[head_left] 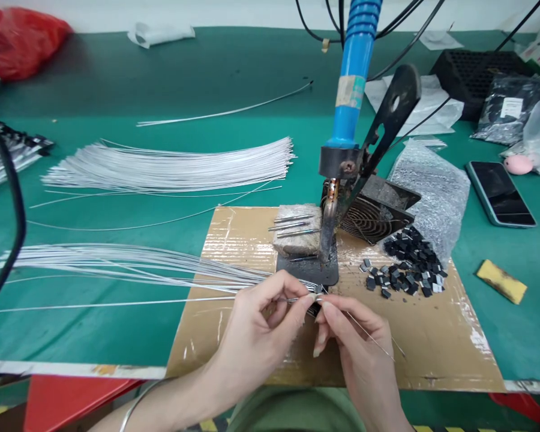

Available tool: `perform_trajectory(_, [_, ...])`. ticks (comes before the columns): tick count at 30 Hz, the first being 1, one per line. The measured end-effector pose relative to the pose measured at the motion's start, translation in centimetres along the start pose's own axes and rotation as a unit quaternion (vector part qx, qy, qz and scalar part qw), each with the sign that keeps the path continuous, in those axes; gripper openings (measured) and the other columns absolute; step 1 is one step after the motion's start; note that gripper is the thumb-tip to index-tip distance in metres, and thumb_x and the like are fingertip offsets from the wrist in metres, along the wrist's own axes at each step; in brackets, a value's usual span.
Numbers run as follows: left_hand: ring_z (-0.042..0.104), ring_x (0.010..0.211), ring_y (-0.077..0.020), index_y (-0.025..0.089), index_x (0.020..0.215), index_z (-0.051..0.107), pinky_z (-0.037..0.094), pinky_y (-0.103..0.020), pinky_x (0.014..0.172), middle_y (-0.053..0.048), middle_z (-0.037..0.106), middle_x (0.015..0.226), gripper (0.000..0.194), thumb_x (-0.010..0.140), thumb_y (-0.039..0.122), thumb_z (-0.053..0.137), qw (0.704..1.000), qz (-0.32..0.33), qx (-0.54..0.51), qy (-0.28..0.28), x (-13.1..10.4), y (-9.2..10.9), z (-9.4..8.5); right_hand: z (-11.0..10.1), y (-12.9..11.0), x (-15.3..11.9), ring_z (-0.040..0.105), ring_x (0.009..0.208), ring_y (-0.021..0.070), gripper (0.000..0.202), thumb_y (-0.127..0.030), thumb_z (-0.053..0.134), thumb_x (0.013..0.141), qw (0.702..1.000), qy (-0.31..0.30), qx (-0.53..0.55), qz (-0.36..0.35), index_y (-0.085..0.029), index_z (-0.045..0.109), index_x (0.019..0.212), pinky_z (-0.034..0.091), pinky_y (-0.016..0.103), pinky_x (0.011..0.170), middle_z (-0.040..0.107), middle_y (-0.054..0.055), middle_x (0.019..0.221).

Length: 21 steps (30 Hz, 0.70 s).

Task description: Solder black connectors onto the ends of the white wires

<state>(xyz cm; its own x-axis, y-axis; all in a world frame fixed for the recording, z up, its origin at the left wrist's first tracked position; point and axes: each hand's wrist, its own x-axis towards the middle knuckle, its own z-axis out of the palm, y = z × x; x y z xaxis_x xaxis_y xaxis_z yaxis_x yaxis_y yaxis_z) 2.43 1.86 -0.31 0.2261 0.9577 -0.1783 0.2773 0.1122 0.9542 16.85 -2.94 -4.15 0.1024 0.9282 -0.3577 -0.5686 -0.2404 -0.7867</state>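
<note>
My left hand (270,330) is closed in a pinch on the end of a white wire (117,305), which trails off to the left. My right hand (357,345) is pinched right beside those fingertips, with thin silvery wire strands (371,337) sticking out behind it to the lower right. What lies between the fingertips is small and partly hidden. Just behind the fingers, a bunch of white wires (139,264) ends near a small dark part (318,290). Above stands a blue-handled soldering iron (353,78), held tip-down in a black bracket (391,111).
Cardboard (234,354) lies under my hands. Black connector pieces (414,261) are heaped at right, near a bubble-wrap bag (432,186) and a small fan (369,210). A block with metal rods (297,240), a phone (501,193), a yellow sponge (501,281) and a wire bundle (175,165) lie around.
</note>
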Motion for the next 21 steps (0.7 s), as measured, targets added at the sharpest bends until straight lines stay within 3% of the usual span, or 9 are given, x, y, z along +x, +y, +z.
perform_trajectory(12, [0.041,0.047,-0.0093,0.018,0.077,0.066,0.031,-0.023,0.044,0.001,0.058,0.059,0.021,0.094,0.027,0.06,0.999,0.025,0.029,-0.011,0.04,-0.1,0.01,0.13,-0.31,0.06,0.066,0.049,0.0086,0.011,-0.035,0.084,0.086,1.0,0.003,-0.012,-0.011,-0.025,0.085,0.089,0.06,0.018,0.05,0.075,-0.001,0.069])
perform_trajectory(21, [0.051,0.048,-0.0098,0.018,0.074,0.068,0.039,-0.021,0.045,0.0,0.065,0.062,0.02,0.093,0.025,0.066,0.999,0.046,0.015,-0.013,0.06,0.26,-0.06,0.01,-0.59,0.0,0.064,0.05,0.0064,0.012,-0.035,0.084,0.087,1.0,-0.012,0.004,0.008,-0.023,0.085,0.088,0.058,0.015,0.049,0.074,-0.002,0.069])
